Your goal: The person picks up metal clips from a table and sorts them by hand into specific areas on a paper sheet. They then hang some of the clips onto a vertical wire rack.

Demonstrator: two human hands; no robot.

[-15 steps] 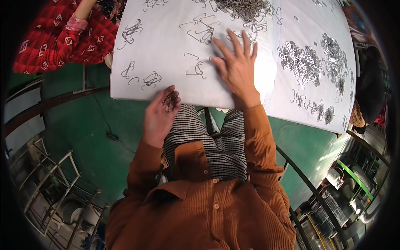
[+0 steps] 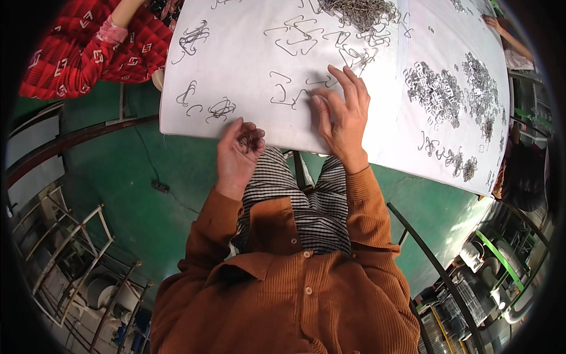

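My left hand (image 2: 240,154) is just off the table's front edge, palm up, its fingers curled round a small bunch of dark wire hooks (image 2: 246,140). Over the white tabletop (image 2: 236,65), my right hand (image 2: 345,115) has thumb and index finger brought together at a thin wire hook (image 2: 301,94); its other fingers stay raised. Beside those fingertips lie a few loose hooks (image 2: 282,93). Farther off are spread-out bent wires (image 2: 295,34) and more of them (image 2: 358,57) past the right fingertips.
A dense heap of wires (image 2: 362,15) lies at the far edge. Right of it are piles of small metal buckles (image 2: 433,91). Small hook clusters (image 2: 221,109) sit at left. Another person's red checked sleeve (image 2: 118,53) is at upper left; another arm (image 2: 510,38) reaches in at upper right.
My right hand has gone from spread fingers to thumb and index drawn together. The left fingers have curled in more over the hooks. A person's arm has appeared at the upper right.
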